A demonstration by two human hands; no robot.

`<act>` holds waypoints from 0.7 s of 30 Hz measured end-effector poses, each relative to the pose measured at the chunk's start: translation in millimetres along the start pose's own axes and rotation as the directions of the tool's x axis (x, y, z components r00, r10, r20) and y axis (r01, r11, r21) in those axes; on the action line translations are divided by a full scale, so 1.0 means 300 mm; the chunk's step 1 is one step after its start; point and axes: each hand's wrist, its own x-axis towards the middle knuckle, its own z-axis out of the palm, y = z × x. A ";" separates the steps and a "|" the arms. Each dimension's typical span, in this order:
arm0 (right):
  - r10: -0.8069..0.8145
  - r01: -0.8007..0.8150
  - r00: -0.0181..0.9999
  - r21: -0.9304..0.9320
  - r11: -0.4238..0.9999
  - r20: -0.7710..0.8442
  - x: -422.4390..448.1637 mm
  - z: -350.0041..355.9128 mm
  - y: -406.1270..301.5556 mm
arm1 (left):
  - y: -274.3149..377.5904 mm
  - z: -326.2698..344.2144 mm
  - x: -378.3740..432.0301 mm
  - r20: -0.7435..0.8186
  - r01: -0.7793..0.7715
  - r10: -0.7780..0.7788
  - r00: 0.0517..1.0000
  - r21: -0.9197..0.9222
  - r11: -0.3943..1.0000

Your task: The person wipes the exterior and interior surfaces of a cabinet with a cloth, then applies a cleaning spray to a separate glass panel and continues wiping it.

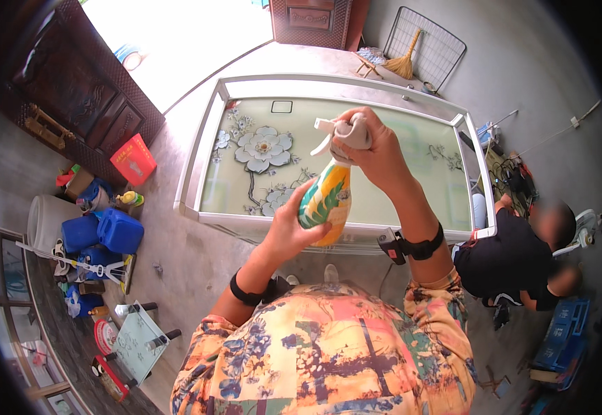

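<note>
My left hand (293,223) grips the body of a yellow and green patterned spray bottle (327,199). Around its neck and trigger head, my right hand (371,142) holds a folded grey cloth (353,134); the white nozzle and trigger stick out to the left. Both hands are above the near part of a low table with a white metal frame (280,220). Its pale green glass top (384,199) bears printed flowers, and a small dark-outlined rectangle is near its far edge. A raised white rail runs around the top.
Two people (508,249) in dark clothes are close together to the right of the table. Blue plastic jugs (119,231) and a white bucket (47,220) stand at left, near a small glass-topped stand (140,340). A straw broom (404,65) leans at the far wall.
</note>
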 end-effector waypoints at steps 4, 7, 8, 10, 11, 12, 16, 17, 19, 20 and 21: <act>0.035 -0.047 0.998 0.334 0.941 0.044 0.019 0.035 0.075 | -0.081 -0.008 0.039 -0.052 -0.029 0.033 0.998 0.079 0.996; -0.111 0.078 0.984 0.227 0.971 0.139 0.024 0.072 0.096 | -0.139 -0.012 0.062 -0.123 -0.086 0.109 0.986 0.177 0.980; -0.231 0.207 0.959 0.148 0.967 0.166 0.024 0.080 0.088 | -0.153 -0.017 0.070 -0.098 -0.072 0.092 0.991 0.191 0.979; -0.413 0.413 0.892 0.036 0.910 0.183 0.026 0.096 0.080 | -0.165 -0.022 0.084 -0.095 -0.066 0.078 0.992 0.118 0.991; -0.358 0.352 0.918 0.067 0.934 0.169 0.015 0.100 0.077 | -0.166 -0.019 0.088 -0.095 -0.064 0.072 0.993 0.082 0.995; -0.303 0.291 0.940 0.094 0.952 0.158 0.002 0.098 0.073 | -0.148 -0.010 0.100 -0.129 -0.212 0.216 0.968 0.043 0.976; -0.302 0.274 0.944 0.193 0.942 0.131 -0.031 0.119 0.078 | -0.065 0.002 0.143 -0.296 -0.312 0.395 0.870 0.290 0.905; -0.328 0.298 0.938 0.221 0.929 0.114 -0.031 0.128 0.079 | -0.048 0.009 0.151 -0.327 -0.296 0.401 0.856 0.327 0.898; -0.360 0.361 0.932 0.153 0.920 -0.034 -0.024 0.149 0.067 | -0.078 0.022 0.157 -0.309 -0.188 0.280 0.909 0.296 0.936; -0.302 0.311 0.950 0.147 0.939 -0.085 -0.032 0.158 0.083 | -0.088 0.035 0.157 -0.372 -0.196 0.346 0.861 0.384 0.902; -0.243 0.262 0.960 0.141 0.955 -0.137 -0.037 0.163 0.095 | -0.099 0.044 0.162 -0.379 -0.209 0.366 0.850 0.394 0.895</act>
